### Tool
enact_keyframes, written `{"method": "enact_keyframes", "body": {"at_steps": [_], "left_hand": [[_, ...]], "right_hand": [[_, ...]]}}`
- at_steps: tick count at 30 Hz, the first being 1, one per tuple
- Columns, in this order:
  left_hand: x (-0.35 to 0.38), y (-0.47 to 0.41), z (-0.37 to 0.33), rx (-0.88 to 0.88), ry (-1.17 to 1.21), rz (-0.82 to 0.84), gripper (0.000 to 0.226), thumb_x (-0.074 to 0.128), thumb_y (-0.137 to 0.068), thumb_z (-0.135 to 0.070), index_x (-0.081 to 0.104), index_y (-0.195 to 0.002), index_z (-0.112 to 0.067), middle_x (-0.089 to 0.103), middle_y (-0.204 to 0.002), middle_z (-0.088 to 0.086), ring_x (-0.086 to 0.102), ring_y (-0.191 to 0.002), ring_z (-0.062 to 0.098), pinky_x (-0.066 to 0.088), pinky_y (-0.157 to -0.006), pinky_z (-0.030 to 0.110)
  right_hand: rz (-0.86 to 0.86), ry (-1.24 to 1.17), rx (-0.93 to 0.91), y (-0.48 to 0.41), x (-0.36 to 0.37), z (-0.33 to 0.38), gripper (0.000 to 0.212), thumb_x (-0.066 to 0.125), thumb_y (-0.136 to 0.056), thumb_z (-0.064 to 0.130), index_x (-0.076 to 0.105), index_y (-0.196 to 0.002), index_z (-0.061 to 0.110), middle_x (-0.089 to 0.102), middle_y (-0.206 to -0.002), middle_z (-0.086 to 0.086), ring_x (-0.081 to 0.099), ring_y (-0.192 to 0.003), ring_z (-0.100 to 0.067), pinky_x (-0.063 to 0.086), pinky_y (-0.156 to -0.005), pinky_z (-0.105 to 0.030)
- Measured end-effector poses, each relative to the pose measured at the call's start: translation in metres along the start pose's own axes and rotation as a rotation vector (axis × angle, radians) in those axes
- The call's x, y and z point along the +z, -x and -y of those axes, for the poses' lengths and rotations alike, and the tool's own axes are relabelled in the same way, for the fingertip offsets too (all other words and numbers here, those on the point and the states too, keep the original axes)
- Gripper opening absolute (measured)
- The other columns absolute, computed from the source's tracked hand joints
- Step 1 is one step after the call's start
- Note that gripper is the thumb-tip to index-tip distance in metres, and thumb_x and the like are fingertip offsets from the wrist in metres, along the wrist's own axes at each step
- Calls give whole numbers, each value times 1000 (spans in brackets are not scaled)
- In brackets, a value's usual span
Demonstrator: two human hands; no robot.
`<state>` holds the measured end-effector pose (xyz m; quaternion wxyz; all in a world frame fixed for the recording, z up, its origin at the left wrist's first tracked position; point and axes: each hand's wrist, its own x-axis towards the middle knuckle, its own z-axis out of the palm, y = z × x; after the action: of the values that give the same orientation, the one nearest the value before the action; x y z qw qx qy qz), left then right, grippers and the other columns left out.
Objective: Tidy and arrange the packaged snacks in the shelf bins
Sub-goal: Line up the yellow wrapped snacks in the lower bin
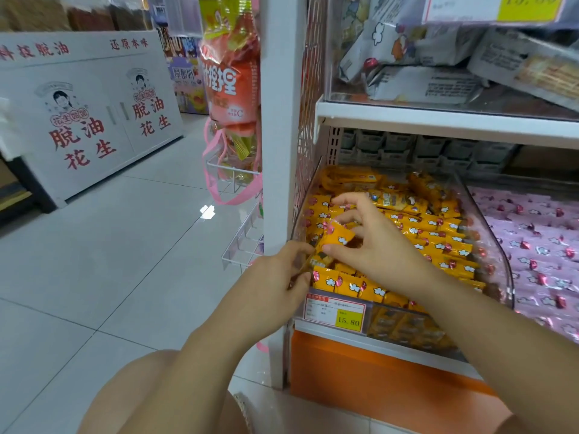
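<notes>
Figure: tidying the lower shelf bin, seen from the head camera. Your right hand (376,242) pinched one yellow packet (338,236) between the thumb below and curled fingers above. It held the packet lifted and tilted over the left front part of the clear bin (498,245), probably so that it could be turned to match its neighbours before being set down. Your left hand (279,270) sat at the bin's left front corner with its fingers curled against the packets there. Whether it actually pinched one could not be told, and it looked placed to steady or square the front row. The rest of the stock (438,233) lay inside the bin. Toward the right and along the front it stood in overlapping rows, while toward the back it was jumbled, which suggests the arranging was only partly done. The packets were small, flat, pillow-shaped pouches of glossy film, yellow with a white cloud motif and crimped ends, and likely light and slippery. The bin was rigid transparent plastic with a curved right wall, and it carried a price tag (336,310) on its front lip. In the adjoining compartment lay pink packets (539,239) of the same shiny film.
</notes>
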<state>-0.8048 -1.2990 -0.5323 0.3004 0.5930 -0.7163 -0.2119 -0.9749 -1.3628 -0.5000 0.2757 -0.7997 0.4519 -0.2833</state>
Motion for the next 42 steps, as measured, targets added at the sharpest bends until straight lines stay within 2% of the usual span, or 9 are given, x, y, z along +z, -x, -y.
{"method": "enact_keyframes", "body": {"at_steps": [4,8,13,17,21,24,28,36,42], "left_hand": [[2,3,2,45,-61,-21,41,48,-97,-26,39,-135,-37,63,-71,-12,55,-61,4,44,-57,19],[6,10,3,55,-200,-70,42,46,-97,-32,37,-137,-41,68,-99,-13,60,-80,6,52,-71,26],[16,17,3,165,-358,-268,41,45,-89,-38,54,-128,-30,67,-107,-11,47,-97,9,38,-77,22],[18,16,3,205,-534,-318,42,39,-90,-40,60,-124,-27,65,-118,-12,43,-104,15,31,-87,28],[18,12,2,205,-585,-242,41,34,-94,-38,64,-119,-26,72,-98,-9,57,-85,19,44,-75,34],[17,10,1,175,-492,-150,45,29,-97,-41,58,-128,-26,72,-98,-5,56,-82,18,47,-64,27],[17,11,2,139,-381,-98,44,29,-101,-40,38,-144,-33,60,-128,-8,45,-106,14,43,-82,26],[12,13,-8,84,-294,-100,48,27,-100,-42,16,-146,-44,24,-84,-30,35,-94,3,42,-86,22],[11,14,-10,69,-287,-83,48,28,-100,-41,18,-147,-42,18,-80,-31,32,-91,3,41,-84,22]], "right_hand": [[142,216,-162,-3,7,-4,22,63,-90,26,58,-111,28,63,-104,10,58,-89,-3,49,-76,-25],[275,304,-143,-8,1,-6,23,51,-97,19,65,-115,24,58,-76,17,53,-63,9,40,-56,-12],[291,367,-150,-9,4,-11,32,47,-98,21,55,-128,29,53,-98,13,40,-100,-3,31,-81,-19],[269,307,-148,-4,2,-12,37,48,-98,20,50,-134,27,41,-94,31,37,-109,-3,37,-94,-22],[266,250,-142,1,0,-10,37,50,-97,19,51,-134,24,41,-95,34,45,-119,-6,40,-101,-25],[116,235,-115,-2,-7,-13,33,57,-94,26,56,-127,28,62,-108,20,47,-107,0,39,-89,-15],[-275,467,20,-18,-27,-30,39,55,-94,28,51,-132,24,57,-128,-2,44,-123,-21,38,-100,-38],[-259,818,186,-41,-37,-63,47,55,-94,25,41,-138,19,58,-123,-14,45,-122,-37,36,-101,-47],[-346,771,92,-34,-43,-45,45,62,-89,27,51,-133,20,55,-126,-11,46,-119,-33,39,-97,-44]]}}
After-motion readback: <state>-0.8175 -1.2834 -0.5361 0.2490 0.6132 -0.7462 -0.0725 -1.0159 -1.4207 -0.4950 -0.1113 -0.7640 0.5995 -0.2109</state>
